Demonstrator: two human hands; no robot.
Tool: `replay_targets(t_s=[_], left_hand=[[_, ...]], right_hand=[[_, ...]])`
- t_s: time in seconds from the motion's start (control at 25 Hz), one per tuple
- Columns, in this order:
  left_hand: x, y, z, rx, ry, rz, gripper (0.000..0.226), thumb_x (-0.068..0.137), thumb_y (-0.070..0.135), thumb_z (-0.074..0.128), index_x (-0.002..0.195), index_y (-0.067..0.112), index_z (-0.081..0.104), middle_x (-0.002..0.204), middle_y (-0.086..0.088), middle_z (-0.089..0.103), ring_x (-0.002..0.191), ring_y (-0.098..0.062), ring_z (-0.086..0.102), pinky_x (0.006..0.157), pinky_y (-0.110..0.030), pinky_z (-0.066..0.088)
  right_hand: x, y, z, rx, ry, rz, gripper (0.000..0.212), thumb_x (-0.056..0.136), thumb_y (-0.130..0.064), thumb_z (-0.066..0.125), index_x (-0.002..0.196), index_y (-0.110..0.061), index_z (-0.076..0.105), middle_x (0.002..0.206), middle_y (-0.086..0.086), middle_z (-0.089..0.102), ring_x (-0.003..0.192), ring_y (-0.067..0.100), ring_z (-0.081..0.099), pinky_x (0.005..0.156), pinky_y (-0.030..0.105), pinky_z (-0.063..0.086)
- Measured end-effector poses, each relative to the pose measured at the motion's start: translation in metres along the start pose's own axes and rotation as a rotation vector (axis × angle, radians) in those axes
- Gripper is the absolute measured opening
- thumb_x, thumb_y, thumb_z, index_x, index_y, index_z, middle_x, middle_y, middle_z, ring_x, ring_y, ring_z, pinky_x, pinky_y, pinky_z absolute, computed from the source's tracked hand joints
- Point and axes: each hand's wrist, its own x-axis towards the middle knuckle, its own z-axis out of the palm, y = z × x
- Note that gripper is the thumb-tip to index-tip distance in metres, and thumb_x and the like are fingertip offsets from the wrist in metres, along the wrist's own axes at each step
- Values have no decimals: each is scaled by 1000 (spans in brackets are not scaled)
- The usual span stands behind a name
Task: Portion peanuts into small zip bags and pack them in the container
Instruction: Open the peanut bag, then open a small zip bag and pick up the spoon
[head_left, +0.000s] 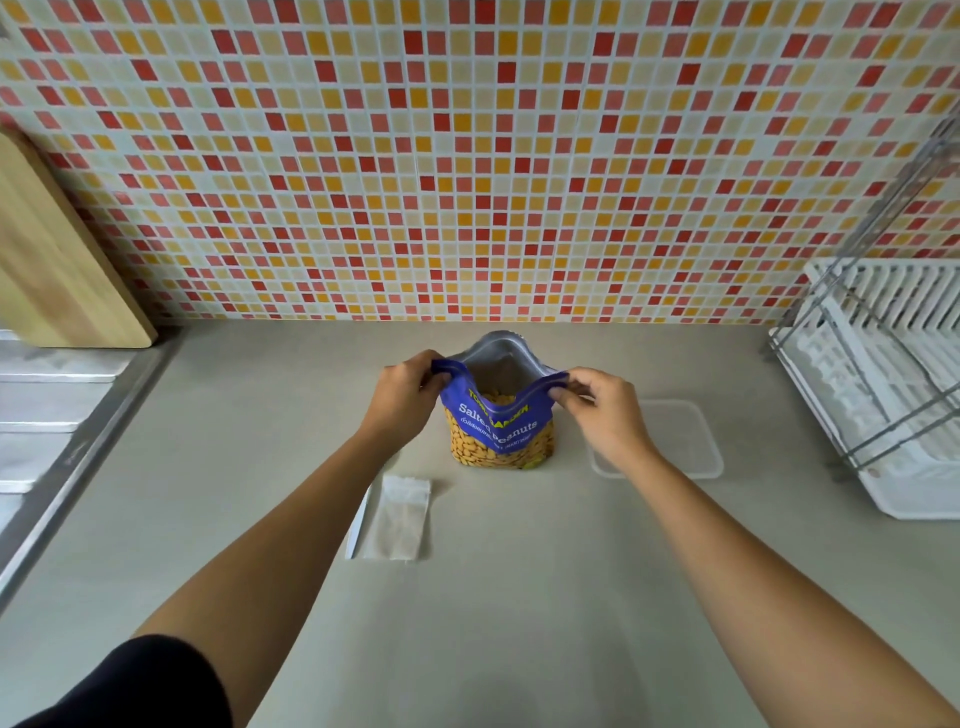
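A blue and yellow bag of salted peanuts (500, 434) stands upright on the beige counter, its mouth pulled wide so the silver lining and peanuts inside show. My left hand (402, 397) pinches the left corner of the bag's top edge. My right hand (602, 408) pinches the right corner. A small stack of clear zip bags (397, 518) lies flat on the counter in front of the peanut bag, to its left. A clear plastic container (680, 436) sits to the right of the bag, partly hidden behind my right hand.
A white dish rack (883, 384) with a metal frame fills the right side. A wooden cutting board (52, 260) leans against the tiled wall at the left, above a steel sink drainboard (47, 410). Bare counter (519, 597) lies between my forearms.
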Motion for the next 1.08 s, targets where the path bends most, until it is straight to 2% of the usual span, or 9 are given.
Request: replay_targets(t_s=[0.2,0.4,0.52,0.6,0.68,0.76,0.88,1.0,1.08], left_hand=[[-6,-5,4,-27,12,-13,27,94,20,52,116,6,58,108,-12,66,88,-8,49,51,-2,36],[-14,-11,1,-194,14,-73,36,91,18,58,126,11,52,113,-2,65,96,-8,56,57,1,41],[-31,-32,7,-136,58,-156,29,90,13,59,118,9,61,109,-5,68,92,-13,61,75,-10,45],[-48,-54,17,-35,-10,-184,24,87,9,61,110,8,66,105,-9,70,92,-22,64,83,-20,45],[-64,-73,26,86,-97,-154,25,85,7,62,109,8,67,107,-12,67,95,-26,63,82,-23,42],[-71,-84,31,217,-137,-89,29,85,11,63,114,12,65,113,-11,63,104,-29,58,85,-29,42],[-70,-86,34,446,-209,-25,37,88,22,60,125,19,56,130,-4,53,123,-26,44,93,-35,39],[-66,-87,38,594,-285,15,35,89,30,59,122,21,55,130,0,51,125,-22,40,93,-35,36],[-63,-89,40,602,-302,11,31,88,32,59,117,21,56,125,1,54,122,-21,41,91,-35,35]], right_hand=[[1,5,3,-8,47,5,8,84,-8,65,91,-11,69,80,-1,68,71,8,61,62,3,41],[-11,12,11,16,49,68,25,85,-5,63,110,-4,62,101,3,65,89,12,60,73,1,42],[-40,32,34,-77,84,135,26,87,-15,62,108,0,61,102,15,66,89,21,60,86,31,50],[-69,48,53,-198,18,153,33,88,-21,59,111,2,59,106,20,62,97,28,60,91,34,44],[-97,53,71,-312,-123,120,52,90,-37,47,121,4,53,121,24,56,115,35,54,99,34,39],[-115,59,86,-428,-304,72,80,83,-54,24,134,5,41,141,24,41,133,34,38,111,35,27],[-127,73,95,-633,-433,13,93,77,-64,3,145,-3,23,155,15,16,145,30,14,115,36,6],[-130,74,97,-756,-433,13,93,86,-67,-7,140,-5,36,150,12,32,139,29,30,109,42,15],[-130,73,96,-784,-420,16,97,82,-67,-13,142,-6,33,152,9,27,141,24,22,110,40,14]])
